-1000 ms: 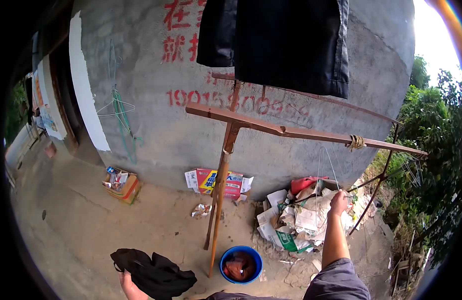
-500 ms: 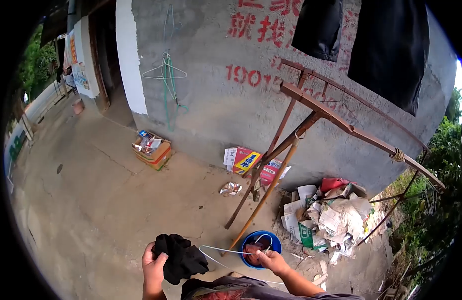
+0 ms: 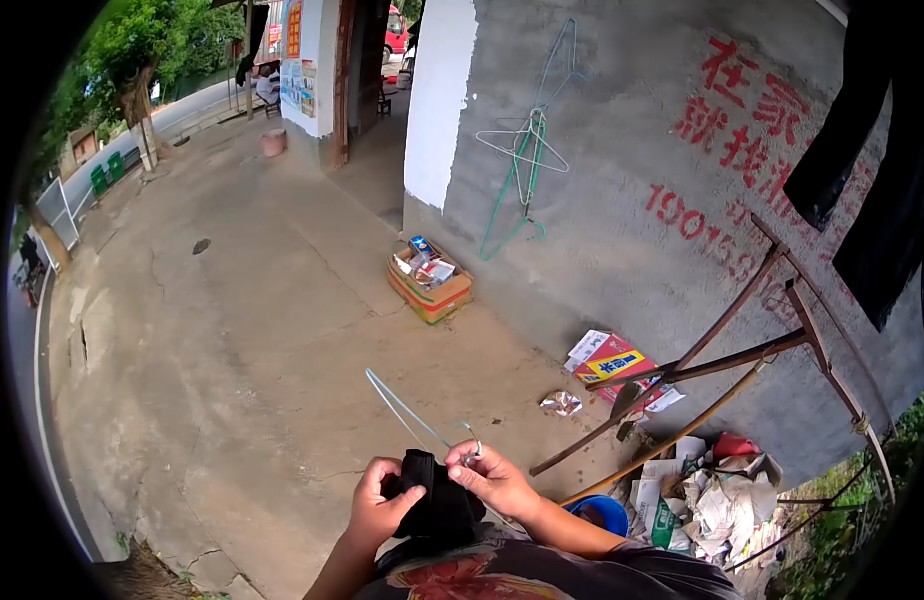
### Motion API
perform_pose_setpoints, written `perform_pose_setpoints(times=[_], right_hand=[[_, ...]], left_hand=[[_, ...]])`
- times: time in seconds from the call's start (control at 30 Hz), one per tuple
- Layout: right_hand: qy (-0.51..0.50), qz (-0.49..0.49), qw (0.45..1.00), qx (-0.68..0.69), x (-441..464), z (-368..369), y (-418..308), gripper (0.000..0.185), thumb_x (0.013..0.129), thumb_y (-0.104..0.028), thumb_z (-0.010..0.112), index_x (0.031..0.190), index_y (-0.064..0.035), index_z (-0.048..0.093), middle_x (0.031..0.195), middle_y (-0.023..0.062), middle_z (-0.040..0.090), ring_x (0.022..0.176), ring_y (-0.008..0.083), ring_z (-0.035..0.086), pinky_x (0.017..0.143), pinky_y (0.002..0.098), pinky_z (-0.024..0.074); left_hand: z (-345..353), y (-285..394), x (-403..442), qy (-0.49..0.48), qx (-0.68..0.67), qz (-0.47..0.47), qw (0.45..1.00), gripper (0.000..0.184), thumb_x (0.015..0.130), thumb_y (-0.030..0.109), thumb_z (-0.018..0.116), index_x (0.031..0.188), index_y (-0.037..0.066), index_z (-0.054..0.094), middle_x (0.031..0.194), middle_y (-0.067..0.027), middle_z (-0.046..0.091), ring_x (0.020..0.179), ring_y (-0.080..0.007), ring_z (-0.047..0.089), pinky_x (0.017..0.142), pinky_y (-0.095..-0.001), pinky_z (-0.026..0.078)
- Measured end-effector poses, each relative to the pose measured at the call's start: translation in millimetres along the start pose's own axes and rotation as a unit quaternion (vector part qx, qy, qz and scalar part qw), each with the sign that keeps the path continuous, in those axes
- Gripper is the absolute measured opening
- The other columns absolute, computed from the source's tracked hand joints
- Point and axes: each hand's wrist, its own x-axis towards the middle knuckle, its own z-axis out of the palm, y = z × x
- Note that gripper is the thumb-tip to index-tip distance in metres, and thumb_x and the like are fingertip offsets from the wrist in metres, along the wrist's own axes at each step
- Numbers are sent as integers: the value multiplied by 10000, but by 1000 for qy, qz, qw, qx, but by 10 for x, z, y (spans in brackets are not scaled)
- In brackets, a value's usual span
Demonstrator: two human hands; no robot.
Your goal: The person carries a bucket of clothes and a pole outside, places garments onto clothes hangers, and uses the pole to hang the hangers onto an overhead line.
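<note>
My left hand (image 3: 384,500) is closed on a bunched black garment (image 3: 434,505) held in front of my body. What kind of garment it is does not show. Just to the right, my right hand (image 3: 490,478) pinches a thin pale wire clothes hanger (image 3: 407,410) close to its hook. One end of the hanger sticks out up and to the left, over the concrete; its other part is hidden behind the hand and the black cloth.
A blue bucket (image 3: 606,514) stands right of my hands, beside a leaning wooden pole (image 3: 672,430) and a rusty metal rack (image 3: 747,350). Waste cardboard (image 3: 717,505) is heaped at right. A box of packets (image 3: 430,285) sits by the wall, where hangers (image 3: 530,150) hang.
My view has turned left. Both hands have come together, and the hanger has moved from over the bucket to beside the black garment, its end now pointing up and left.
</note>
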Motion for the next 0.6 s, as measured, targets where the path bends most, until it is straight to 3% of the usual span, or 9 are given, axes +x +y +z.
perform_pose_setpoints(times=[0.07, 0.1, 0.17, 0.23, 0.3, 0.37, 0.43, 0.57, 0.6], right_hand=[[-63, 20, 995, -77, 239, 202, -200, 374, 915, -213, 689, 1209, -71, 508, 1029, -38, 499, 907, 60, 462, 801, 218, 389], [-65, -59, 985, -149, 394, 281, -147, 459, 872, -220, 740, 1231, -65, 499, 1054, -23, 511, 930, 66, 471, 817, 227, 399], [-63, -66, 993, -79, 623, 462, 20, 464, 850, -197, 763, 1213, -58, 509, 1045, -5, 542, 930, 78, 494, 821, 237, 415], [-50, -13, 981, -188, 809, 544, -214, 376, 853, -169, 756, 1146, -53, 552, 999, -1, 574, 929, 87, 522, 825, 243, 428], [-57, -52, 980, -182, 1050, 551, -167, 258, 870, -150, 736, 1059, -55, 588, 937, -15, 582, 896, 87, 540, 810, 244, 439], [-127, -41, 991, -4, 1317, 493, -36, 190, 881, -130, 719, 1008, -61, 594, 931, -26, 581, 875, 74, 545, 794, 247, 442], [-155, -12, 987, 40, 1595, 433, 25, 152, 884, -97, 706, 967, -73, 581, 914, -30, 574, 859, 61, 534, 774, 244, 435], [-32, 97, 985, 142, 2201, 266, 81, 122, 927, -147, 649, 873, -106, 547, 850, -25, 545, 798, 44, 478, 690, 210, 388], [-18, 70, 983, 170, 2434, 191, 49, 144, 941, -177, 627, 863, -102, 532, 830, -15, 537, 765, 60, 469, 673, 215, 379]], left_hand=[[-261, 54, 112, 22, -24, 10, 999, 274, 784, 14, 734, 959, 30, 524, 923, -32, 575, 844, -107, 530, 749, -271, 453], [-367, 141, 187, 29, -26, 9, 999, 255, 776, 7, 729, 935, 25, 530, 916, -36, 570, 842, -114, 530, 742, -274, 451], [-547, 213, 349, 32, 104, 119, 987, 248, 760, 23, 744, 915, 10, 551, 928, -73, 572, 852, -158, 550, 750, -291, 457], [-631, 359, 489, 35, 130, 133, 982, 265, 737, 44, 767, 917, 5, 576, 963, -108, 572, 870, -205, 566, 773, -310, 465], [-787, 292, 606, 36, 121, 114, 985, 288, 743, 58, 774, 965, 11, 598, 1033, -117, 574, 912, -220, 583, 809, -320, 472], [-934, 264, 768, 11, 92, 109, 990, 307, 752, 69, 775, 1003, 10, 608, 1096, -125, 566, 968, -238, 591, 841, -328, 473], [-1064, 254, 965, 11, 84, 86, 993, 260, 799, 70, 743, 1025, -3, 637, 1145, -123, 560, 1021, -226, 586, 858, -324, 472], [-1319, 142, 1488, 3, 62, 35, 997, 208, 895, 80, 655, 1080, -14, 674, 1193, -114, 550, 1025, -187, 575, 872, -298, 464], [-1352, 176, 1674, 19, 70, 45, 996, 205, 901, 86, 648, 1080, -9, 674, 1180, -114, 559, 1018, -194, 581, 867, -302, 469]])
